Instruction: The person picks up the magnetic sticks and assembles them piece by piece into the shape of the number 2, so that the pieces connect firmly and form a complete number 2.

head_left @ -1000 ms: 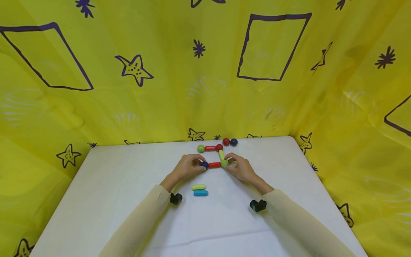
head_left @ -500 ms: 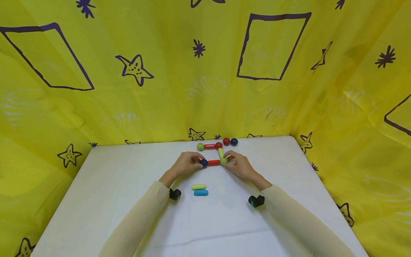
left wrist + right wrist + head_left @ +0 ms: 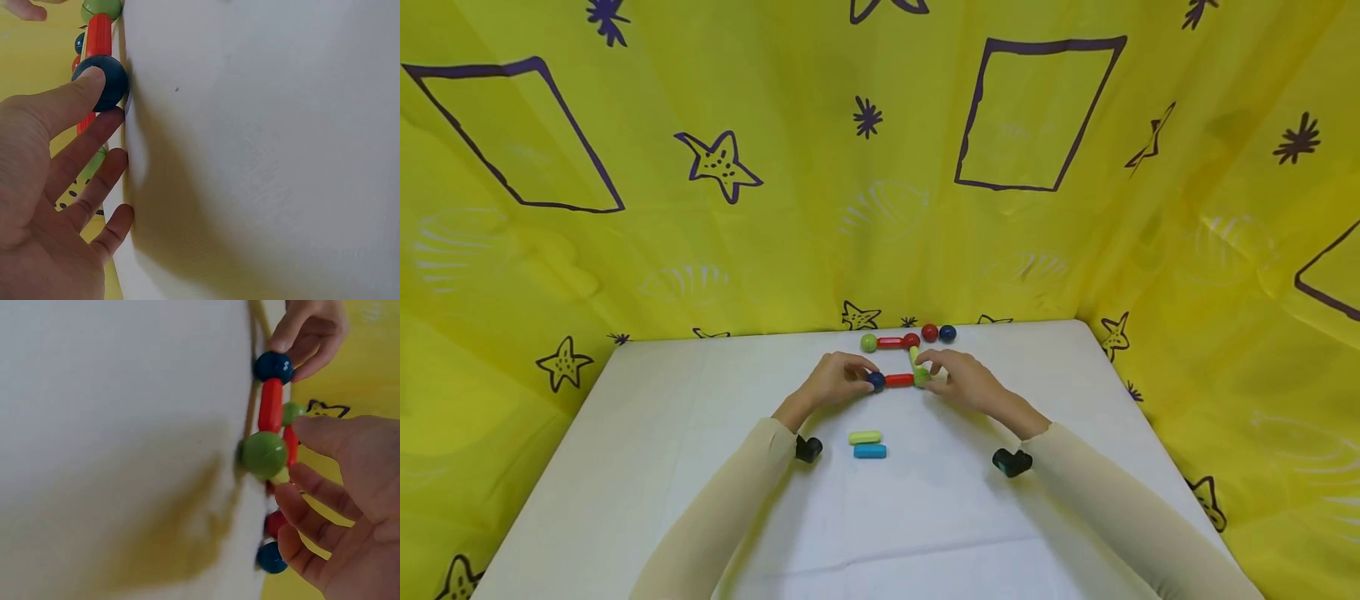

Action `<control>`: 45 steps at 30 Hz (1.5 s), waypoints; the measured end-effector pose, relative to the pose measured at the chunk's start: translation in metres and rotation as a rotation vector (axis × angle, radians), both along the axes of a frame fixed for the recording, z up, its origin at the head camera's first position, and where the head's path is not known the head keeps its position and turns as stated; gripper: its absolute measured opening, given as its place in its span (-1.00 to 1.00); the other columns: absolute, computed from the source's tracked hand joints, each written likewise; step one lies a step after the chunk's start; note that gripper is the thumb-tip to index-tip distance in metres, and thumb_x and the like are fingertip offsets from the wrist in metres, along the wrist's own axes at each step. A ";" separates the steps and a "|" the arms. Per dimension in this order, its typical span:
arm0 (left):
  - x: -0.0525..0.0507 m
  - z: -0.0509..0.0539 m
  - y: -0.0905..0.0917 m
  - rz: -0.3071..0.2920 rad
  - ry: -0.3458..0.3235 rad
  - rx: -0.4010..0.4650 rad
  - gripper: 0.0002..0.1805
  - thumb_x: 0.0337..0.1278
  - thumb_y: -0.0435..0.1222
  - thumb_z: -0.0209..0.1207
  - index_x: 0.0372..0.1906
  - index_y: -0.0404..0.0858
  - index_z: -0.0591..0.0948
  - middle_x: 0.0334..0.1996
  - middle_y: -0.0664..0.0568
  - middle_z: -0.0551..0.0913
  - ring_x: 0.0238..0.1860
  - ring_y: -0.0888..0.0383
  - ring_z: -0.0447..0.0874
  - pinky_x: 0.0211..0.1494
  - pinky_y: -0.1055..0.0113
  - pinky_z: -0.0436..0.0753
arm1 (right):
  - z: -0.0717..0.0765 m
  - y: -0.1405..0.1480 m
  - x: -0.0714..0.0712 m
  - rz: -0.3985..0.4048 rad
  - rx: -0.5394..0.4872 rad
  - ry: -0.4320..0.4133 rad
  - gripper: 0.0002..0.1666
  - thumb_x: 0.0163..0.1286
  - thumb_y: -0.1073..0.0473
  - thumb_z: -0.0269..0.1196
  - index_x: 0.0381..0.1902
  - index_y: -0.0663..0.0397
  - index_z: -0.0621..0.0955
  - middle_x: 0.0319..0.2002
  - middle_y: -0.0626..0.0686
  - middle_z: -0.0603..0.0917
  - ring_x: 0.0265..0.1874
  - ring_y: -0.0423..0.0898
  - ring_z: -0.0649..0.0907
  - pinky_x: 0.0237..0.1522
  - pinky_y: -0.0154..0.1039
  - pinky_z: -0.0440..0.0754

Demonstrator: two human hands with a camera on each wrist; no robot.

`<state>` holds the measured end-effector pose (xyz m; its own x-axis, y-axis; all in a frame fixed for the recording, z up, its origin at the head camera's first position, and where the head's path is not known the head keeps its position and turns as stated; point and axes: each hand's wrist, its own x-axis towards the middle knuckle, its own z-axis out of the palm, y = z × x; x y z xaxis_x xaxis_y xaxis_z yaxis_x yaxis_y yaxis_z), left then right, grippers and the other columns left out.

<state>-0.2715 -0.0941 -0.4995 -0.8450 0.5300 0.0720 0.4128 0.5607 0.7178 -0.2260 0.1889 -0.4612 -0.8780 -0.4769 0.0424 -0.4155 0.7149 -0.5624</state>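
Observation:
My left hand [image 3: 837, 381] pinches a dark blue ball [image 3: 112, 84] between thumb and fingers. From that ball a red rod [image 3: 899, 380] runs to a green ball [image 3: 264, 454]. My right hand [image 3: 964, 379] is beside this green ball; in the right wrist view its thumb and fingers are spread, with nothing between them. A yellow-green rod [image 3: 913, 355], partly behind the right fingers, leads back to a red ball [image 3: 912, 340]. From there another red rod [image 3: 891, 342] reaches a second green ball [image 3: 868, 342], so the joined chain lies in an open U shape.
A loose red ball [image 3: 929, 332] and a loose dark blue ball [image 3: 947, 333] sit at the table's back edge. A yellow-green rod [image 3: 865, 437] and a blue rod [image 3: 870, 451] lie nearer on the white table [image 3: 925, 533]. A yellow curtain [image 3: 805, 250] hangs behind.
The right hand's fingers have come off the near green ball, and its wrist has shifted slightly right. The left hand stays on the blue ball; the chain moved slightly away earlier.

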 end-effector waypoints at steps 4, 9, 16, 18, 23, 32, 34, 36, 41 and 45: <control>-0.002 -0.001 -0.002 0.005 -0.010 -0.012 -0.73 0.17 -0.31 0.45 -0.01 -0.15 0.79 -0.25 0.08 0.78 -0.21 0.13 0.64 0.00 0.20 0.61 | 0.012 -0.009 0.003 0.135 0.013 -0.006 -0.58 0.42 0.22 0.37 0.22 0.08 0.64 -0.18 0.00 0.73 -0.39 -0.09 0.62 -0.29 -0.25 0.61; -0.005 -0.002 -0.003 -0.018 -0.007 -0.012 -0.72 0.18 -0.32 0.45 0.01 -0.17 0.79 -0.25 0.06 0.80 -0.22 0.15 0.67 -0.02 0.22 0.64 | 0.021 -0.029 0.008 0.258 0.043 -0.096 -0.61 0.43 0.22 0.36 0.20 0.05 0.67 -0.20 -0.09 0.74 -0.30 -0.07 0.65 -0.17 -0.26 0.64; -0.007 -0.001 -0.002 -0.043 -0.005 -0.005 -0.72 0.17 -0.34 0.44 0.00 -0.19 0.79 -0.30 0.06 0.79 -0.28 0.18 0.67 -0.08 0.28 0.65 | 0.016 -0.059 0.010 0.395 0.037 -0.201 -0.66 0.44 0.24 0.34 0.15 0.09 0.68 -0.20 -0.06 0.75 -0.27 -0.08 0.69 -0.12 -0.31 0.64; -0.007 -0.001 -0.002 -0.045 -0.009 0.000 -0.72 0.17 -0.34 0.44 0.01 -0.20 0.79 -0.30 0.06 0.79 -0.28 0.18 0.68 -0.09 0.28 0.65 | 0.013 -0.066 0.010 0.417 0.030 -0.221 -0.67 0.44 0.25 0.34 0.14 0.08 0.69 -0.19 -0.05 0.75 -0.28 -0.11 0.68 -0.10 -0.32 0.64; -0.007 0.000 -0.002 -0.041 -0.031 0.013 -0.72 0.18 -0.34 0.44 0.02 -0.20 0.79 -0.27 0.05 0.80 -0.26 0.16 0.69 -0.05 0.26 0.65 | 0.003 -0.077 0.010 0.461 0.030 -0.253 -0.65 0.41 0.26 0.37 0.14 0.03 0.70 -0.14 -0.03 0.76 -0.24 -0.14 0.67 -0.05 -0.33 0.62; -0.007 -0.001 -0.003 -0.040 -0.022 0.005 -0.72 0.18 -0.32 0.44 0.02 -0.20 0.79 -0.26 0.06 0.80 -0.27 0.17 0.69 -0.05 0.27 0.66 | -0.010 -0.087 0.009 0.471 0.029 -0.290 -0.64 0.41 0.29 0.36 0.13 -0.08 0.72 -0.11 -0.07 0.74 -0.21 -0.16 0.65 -0.03 -0.34 0.60; -0.007 -0.001 -0.003 -0.039 -0.020 0.002 -0.72 0.18 -0.32 0.44 0.01 -0.19 0.79 -0.27 0.06 0.80 -0.27 0.18 0.69 -0.05 0.27 0.65 | -0.012 -0.089 0.009 0.477 0.032 -0.282 -0.64 0.42 0.30 0.35 0.12 -0.08 0.72 -0.12 -0.08 0.74 -0.21 -0.17 0.63 -0.03 -0.34 0.60; -0.007 -0.001 -0.003 -0.039 -0.022 0.003 -0.72 0.18 -0.32 0.44 0.01 -0.19 0.79 -0.27 0.06 0.80 -0.27 0.18 0.69 -0.05 0.26 0.65 | -0.012 -0.090 0.009 0.484 0.032 -0.279 -0.64 0.42 0.31 0.34 0.12 -0.07 0.72 -0.12 -0.08 0.74 -0.22 -0.18 0.62 -0.03 -0.33 0.60; -0.007 0.000 -0.003 -0.034 -0.026 0.008 -0.71 0.18 -0.32 0.45 0.01 -0.20 0.79 -0.25 0.05 0.80 -0.26 0.19 0.69 -0.05 0.26 0.65 | -0.013 -0.093 0.010 0.506 0.050 -0.257 -0.65 0.44 0.34 0.31 0.12 -0.05 0.74 -0.14 -0.08 0.74 -0.26 -0.20 0.58 -0.05 -0.31 0.61; -0.006 0.001 -0.003 -0.033 -0.021 0.009 -0.71 0.17 -0.33 0.45 0.01 -0.21 0.79 -0.24 0.03 0.80 -0.26 0.18 0.69 -0.06 0.28 0.65 | -0.012 -0.094 0.011 0.512 0.074 -0.245 -0.65 0.45 0.33 0.30 0.12 -0.08 0.75 -0.09 -0.12 0.75 -0.29 -0.22 0.55 -0.08 -0.34 0.58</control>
<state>-0.2774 -0.0970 -0.4987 -0.8283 0.5571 0.0590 0.4157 0.5405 0.7315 -0.2149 0.0951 -0.4736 -0.5142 -0.8380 -0.1826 -0.5831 0.4977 -0.6420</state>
